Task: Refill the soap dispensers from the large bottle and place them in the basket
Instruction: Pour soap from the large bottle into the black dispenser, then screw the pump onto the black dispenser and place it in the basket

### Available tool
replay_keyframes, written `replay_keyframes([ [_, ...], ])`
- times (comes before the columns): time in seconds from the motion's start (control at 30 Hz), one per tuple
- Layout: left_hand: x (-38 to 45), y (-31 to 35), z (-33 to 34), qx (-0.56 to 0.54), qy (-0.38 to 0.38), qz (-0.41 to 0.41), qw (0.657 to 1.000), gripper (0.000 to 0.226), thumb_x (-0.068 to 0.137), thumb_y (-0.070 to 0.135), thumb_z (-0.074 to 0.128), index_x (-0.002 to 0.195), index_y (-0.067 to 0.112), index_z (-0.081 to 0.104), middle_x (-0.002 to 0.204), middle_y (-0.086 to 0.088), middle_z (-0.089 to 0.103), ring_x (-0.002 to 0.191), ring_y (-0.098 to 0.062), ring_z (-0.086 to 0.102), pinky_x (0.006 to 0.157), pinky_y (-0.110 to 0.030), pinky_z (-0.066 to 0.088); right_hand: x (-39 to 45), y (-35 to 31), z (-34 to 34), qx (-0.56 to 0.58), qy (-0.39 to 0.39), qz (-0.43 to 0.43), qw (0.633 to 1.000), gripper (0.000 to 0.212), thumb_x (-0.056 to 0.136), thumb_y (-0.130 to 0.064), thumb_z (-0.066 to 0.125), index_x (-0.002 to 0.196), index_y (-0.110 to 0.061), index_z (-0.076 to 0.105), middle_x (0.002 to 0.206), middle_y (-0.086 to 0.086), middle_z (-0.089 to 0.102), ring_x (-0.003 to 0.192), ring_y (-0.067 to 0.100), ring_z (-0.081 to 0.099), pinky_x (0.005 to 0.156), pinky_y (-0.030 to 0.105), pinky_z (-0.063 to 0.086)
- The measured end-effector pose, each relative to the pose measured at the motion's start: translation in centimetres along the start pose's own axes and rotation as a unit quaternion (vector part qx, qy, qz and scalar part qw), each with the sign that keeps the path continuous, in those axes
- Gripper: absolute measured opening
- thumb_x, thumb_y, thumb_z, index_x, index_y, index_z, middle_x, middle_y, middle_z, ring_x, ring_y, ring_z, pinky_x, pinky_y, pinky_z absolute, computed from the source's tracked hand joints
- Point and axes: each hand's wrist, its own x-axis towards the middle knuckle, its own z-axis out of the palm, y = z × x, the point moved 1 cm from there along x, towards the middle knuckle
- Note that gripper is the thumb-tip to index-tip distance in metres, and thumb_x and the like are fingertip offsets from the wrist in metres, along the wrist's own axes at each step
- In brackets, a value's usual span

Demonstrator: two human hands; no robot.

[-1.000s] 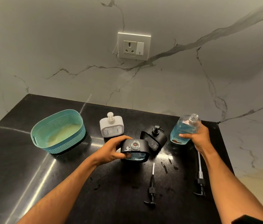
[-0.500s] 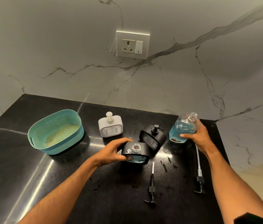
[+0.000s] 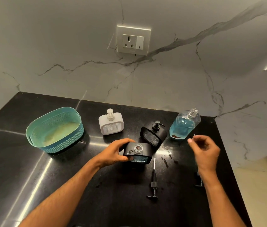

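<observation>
The left hand (image 3: 113, 152) is gripping an uncapped black soap dispenser (image 3: 137, 153) on the black counter (image 3: 64, 185); the right hand (image 3: 205, 153) is hovering blurred beside the large blue-liquid bottle (image 3: 184, 125).

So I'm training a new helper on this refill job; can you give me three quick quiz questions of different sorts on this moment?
1. True or false: the left hand grips the open black dispenser.
2. How many dispensers have their pumps fitted?
3. The large bottle is: A) in the right hand, B) standing uncapped on the counter, C) in the basket.

Key: 1 true; 2 two; 3 B.
</observation>
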Motion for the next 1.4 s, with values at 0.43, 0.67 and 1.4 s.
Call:
replay_keyframes([
  [0.43,-2.0,-1.2,1.2,-0.025,-0.002,0.012,1.0,0.059,0.081,-0.002,0.084,0.133,0.013,0.062,0.13,-0.002,0.067,0.129,-0.021,0.061,0.116,-0.041,0.045,-13.5,2.5,5.0,-0.282,-0.19,0.048,0.939,0.031,0.068,-0.038,0.088,0.084,-0.029,0.064,0.077,-0.014,0.065,0.064,0.003,0.061,0.064,0.025,0.054],
  [0.67,-3.0,-1.9,1.3,-0.016,-0.011,0.018,1.0,0.056,0.081,0.001,0.085,0.131,0.013,0.062,0.127,-0.004,0.068,0.125,-0.023,0.063,0.114,-0.043,0.047,-15.4,2.3,5.9,-0.382,-0.214,0.022,0.899,0.042,0.072,-0.045,0.082,0.089,-0.028,0.047,0.086,-0.011,0.053,0.077,0.011,0.051,0.071,0.024,0.036],
  [1.4,-3.6,-2.9,1.4,0.013,-0.037,0.03,0.999,0.064,0.078,0.003,0.086,0.135,0.02,0.06,0.129,0.009,0.067,0.128,-0.013,0.061,0.115,-0.034,0.045,-12.7,-12.2,4.2,-0.268,-0.141,-0.164,0.939,0.042,0.067,-0.023,0.094,0.107,-0.023,0.079,0.1,-0.013,0.066,0.089,0.004,0.065,0.079,0.021,0.056],
])
